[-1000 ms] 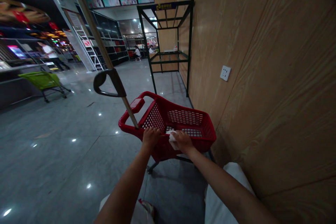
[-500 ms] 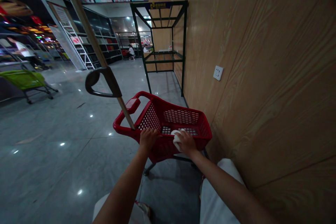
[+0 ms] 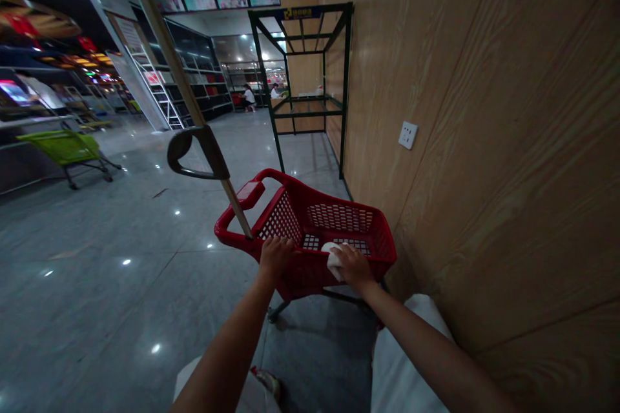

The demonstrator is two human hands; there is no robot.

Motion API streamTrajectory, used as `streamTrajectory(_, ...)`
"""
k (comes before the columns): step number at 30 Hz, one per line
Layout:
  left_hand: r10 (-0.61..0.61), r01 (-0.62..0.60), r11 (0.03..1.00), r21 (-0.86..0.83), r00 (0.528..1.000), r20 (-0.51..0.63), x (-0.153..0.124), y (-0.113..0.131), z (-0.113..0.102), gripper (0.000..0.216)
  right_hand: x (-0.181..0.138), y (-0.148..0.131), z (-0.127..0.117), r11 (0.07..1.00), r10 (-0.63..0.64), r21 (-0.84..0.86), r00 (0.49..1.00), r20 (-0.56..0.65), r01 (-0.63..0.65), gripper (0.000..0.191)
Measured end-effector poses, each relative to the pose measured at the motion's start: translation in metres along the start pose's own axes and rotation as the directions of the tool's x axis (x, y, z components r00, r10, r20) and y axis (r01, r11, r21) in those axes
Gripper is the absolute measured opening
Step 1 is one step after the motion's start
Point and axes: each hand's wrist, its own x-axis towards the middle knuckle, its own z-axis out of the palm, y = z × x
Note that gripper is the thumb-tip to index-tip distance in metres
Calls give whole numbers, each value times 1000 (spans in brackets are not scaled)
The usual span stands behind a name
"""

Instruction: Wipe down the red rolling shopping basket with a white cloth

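A small red shopping cart with a perforated plastic basket stands before me. My left hand is closed over the near rim of its basket, close to the handle end. A white cloth lies over the same rim farther right, and my right hand grips it against the plastic. A wooden pole with a dark looped grip slants up from the cart's handle end. The right hand's fingertips curl over the rim, partly covering the cloth.
A wood-panelled wall with a socket runs close along the right. A dark green metal frame rack stands beyond the cart. At left is a green shopping cart. Several people are in the background, beside shelves and a ladder.
My right hand and the cloth have shifted slightly right along the rim. My left hand stays on the rim. The whole view has shifted a little.
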Motion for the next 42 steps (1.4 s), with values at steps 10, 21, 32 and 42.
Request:
streamTrajectory(10,49,-49,998,-31,999,11,0,2,-7,37,38,-48,17,979,-111,166,993,-30,114,60)
streamTrajectory(21,-103,93,980,-177,994,-46,17,80,-18,41,3,22,-6,963,239,-166,957,164,-212,38)
streamTrajectory(32,314,-305,945,-115,946,76,10,63,-4,28,-5,14,2,965,226,-142,974,12,-222,29)
streamTrajectory(42,10,-13,997,-79,999,-35,-2,52,-5,24,8,0,14,968,204,-141,978,-38,-207,27)
